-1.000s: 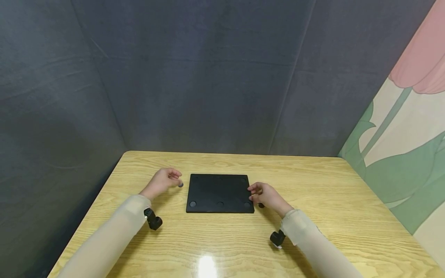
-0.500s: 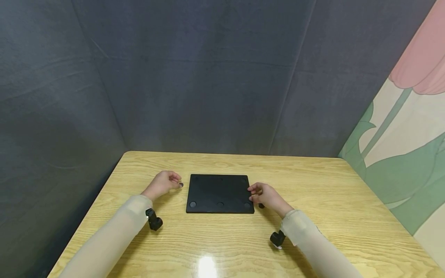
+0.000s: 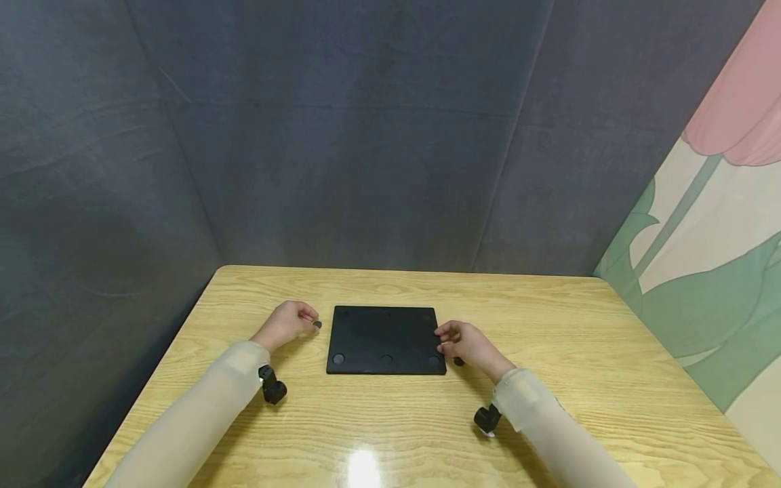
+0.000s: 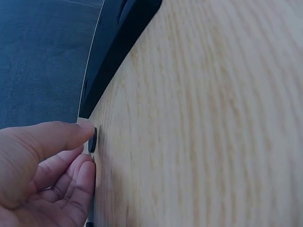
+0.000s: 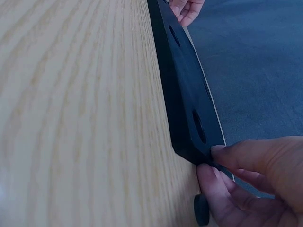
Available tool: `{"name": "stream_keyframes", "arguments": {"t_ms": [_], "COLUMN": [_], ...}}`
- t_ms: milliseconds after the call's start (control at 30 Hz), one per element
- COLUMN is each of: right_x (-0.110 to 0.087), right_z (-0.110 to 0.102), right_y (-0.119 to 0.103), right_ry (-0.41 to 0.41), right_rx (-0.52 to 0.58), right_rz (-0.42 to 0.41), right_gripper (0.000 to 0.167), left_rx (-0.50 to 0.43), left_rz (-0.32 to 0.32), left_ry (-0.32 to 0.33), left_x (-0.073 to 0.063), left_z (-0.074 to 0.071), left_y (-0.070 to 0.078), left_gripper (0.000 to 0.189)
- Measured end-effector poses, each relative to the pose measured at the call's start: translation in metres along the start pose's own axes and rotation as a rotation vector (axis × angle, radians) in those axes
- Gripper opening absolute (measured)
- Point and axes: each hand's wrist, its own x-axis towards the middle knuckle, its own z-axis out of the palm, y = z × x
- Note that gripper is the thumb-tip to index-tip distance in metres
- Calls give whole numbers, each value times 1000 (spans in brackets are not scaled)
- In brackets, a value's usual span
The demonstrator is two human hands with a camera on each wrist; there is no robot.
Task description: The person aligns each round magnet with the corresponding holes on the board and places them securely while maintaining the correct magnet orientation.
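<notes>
A flat black rectangular panel (image 3: 384,335) with round recesses lies on the table; its thick edge shows in both wrist views. To its left, my left hand (image 3: 287,324) pinches a small black disc (image 4: 93,140) close over the wood, apart from the panel. My right hand (image 3: 470,348) grips the panel's right edge. One fingertip (image 5: 218,152) sits on its top face near a recess and another finger presses the side. Just beneath that hand is a second small black disc (image 5: 201,209), close to the panel's corner.
The pale wooden table (image 3: 384,427) ends at a dark grey curtain (image 3: 366,169) at the back and left. A flower-patterned cloth (image 3: 720,251) hangs at the right. Black cameras sit under the left wrist (image 3: 271,386) and right wrist (image 3: 487,419).
My left hand has shifted very slightly down and right, with the disc's tilt changing a little between its fingertips. My right hand and the panel stay put.
</notes>
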Motion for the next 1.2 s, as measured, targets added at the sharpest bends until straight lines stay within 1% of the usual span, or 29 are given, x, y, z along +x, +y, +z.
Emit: {"name": "stream_keyframes", "arguments": {"t_ms": [67,167,267,467,567,800,967,1200], "right_x": [0,0,0,0,0,-2,-2,-3], "right_z": [0,-1,-1,-1,-1,-3,-3,-2], "right_y": [0,0,0,0,0,-2,-2,-3], "right_ry": [1,1,-9,4,14,-14,-18,-11], "right_rx": [-1,-1,-1,2,2,6,0,-2], "right_rz": [0,3,-11,-2,3,-16,-20,-16], "right_gripper": [28,29,30,29,29,29,29,30], "left_rx": [-4,11,25,38,42,62,76,71], "left_rz": [-21,-34,-41,-47,-54,-58,-58,-64], "left_ry": [4,9,18,27,28,34,36,35], "left_x": [2,2,1,-1,0,3,4,5], "left_z": [1,3,3,4,5,6,6,6], "left_y": [-1,-1,2,7,6,5,5,5], "left_gripper": [23,23,22,22,21,20,19,19]}}
